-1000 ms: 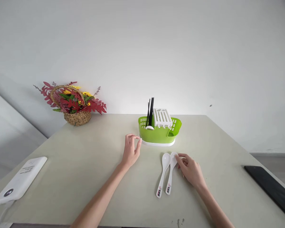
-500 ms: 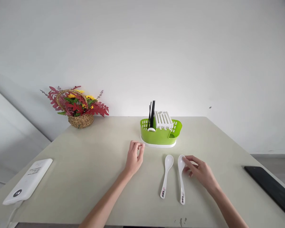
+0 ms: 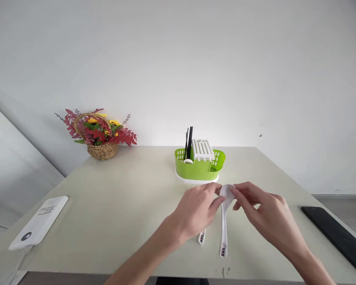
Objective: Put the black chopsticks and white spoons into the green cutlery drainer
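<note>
A white soup spoon (image 3: 224, 221) is gripped by its bowl between my two hands, its handle pointing toward me. My left hand (image 3: 197, 206) pinches the left side of the bowl with thumb and fingers. From the other side, my right hand (image 3: 262, 209) holds the bowl's right edge, thumb on top. Under my left hand lies a second white spoon (image 3: 202, 236); mainly its printed handle end shows. Beyond the hands stands a green cutlery basket (image 3: 192, 172) with black chopsticks (image 3: 190, 144) upright in it.
A white slatted rack (image 3: 203, 150) sits atop the basket. At the back left is a wicker basket (image 3: 103, 152) of artificial flowers. A white corded device (image 3: 40, 223) lies at the left edge, and a black phone-like slab (image 3: 335, 237) at the right.
My left hand has moved right and toward me, from beside the green basket to the spoon. Both hands now grip the right-hand spoon, which only my right hand touched before.
</note>
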Demonstrator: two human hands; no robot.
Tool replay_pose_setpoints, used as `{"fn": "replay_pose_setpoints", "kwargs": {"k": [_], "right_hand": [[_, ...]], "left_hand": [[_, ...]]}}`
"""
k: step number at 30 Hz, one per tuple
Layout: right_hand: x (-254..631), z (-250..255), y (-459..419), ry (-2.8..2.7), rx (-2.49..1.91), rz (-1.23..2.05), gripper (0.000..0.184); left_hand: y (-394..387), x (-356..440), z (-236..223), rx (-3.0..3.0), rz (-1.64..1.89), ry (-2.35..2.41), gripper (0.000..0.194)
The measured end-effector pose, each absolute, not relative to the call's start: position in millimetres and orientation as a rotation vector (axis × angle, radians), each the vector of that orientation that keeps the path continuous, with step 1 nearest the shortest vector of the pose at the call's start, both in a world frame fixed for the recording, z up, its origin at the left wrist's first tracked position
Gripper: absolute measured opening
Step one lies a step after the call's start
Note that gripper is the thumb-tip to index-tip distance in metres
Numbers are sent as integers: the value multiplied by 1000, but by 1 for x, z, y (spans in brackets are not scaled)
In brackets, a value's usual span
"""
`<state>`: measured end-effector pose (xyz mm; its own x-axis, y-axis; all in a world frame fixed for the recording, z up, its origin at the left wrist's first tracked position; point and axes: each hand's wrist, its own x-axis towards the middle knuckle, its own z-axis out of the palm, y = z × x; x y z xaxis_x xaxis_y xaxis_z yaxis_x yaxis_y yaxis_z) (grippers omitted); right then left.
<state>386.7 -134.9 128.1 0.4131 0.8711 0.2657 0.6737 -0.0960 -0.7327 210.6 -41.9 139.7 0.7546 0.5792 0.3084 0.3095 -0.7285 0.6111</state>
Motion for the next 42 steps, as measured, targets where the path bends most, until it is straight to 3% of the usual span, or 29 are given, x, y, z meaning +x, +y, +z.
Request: {"fn": "replay_pose_setpoints", "kwargs": {"k": [6, 10, 14, 19, 22, 28, 42], "right_hand": [[367, 139, -132, -1345, -1769, 334, 50], [373, 133, -134, -1190, -1692, 274, 57], [407, 85, -134, -996, -1797, 273, 53], [453, 3, -128, -751, -1738, 494, 72], [458, -21, -126, -734, -1796, 506, 71], [443, -23, -127, -877, -1980, 382, 49], [452, -38, -126, -922, -1971, 425, 47]], "left_hand": [[-42, 195, 159, 2239, 754, 722, 17], [-30, 171, 180, 2124, 1064, 767, 16], [-1, 149, 204, 2016, 1546, 831, 22], [50, 153, 203, 1954, 1846, 697, 28], [73, 161, 183, 2065, 1847, 627, 24], [99, 167, 138, 2334, 1661, 606, 16], [115, 166, 85, 2595, 1466, 826, 16]]}}
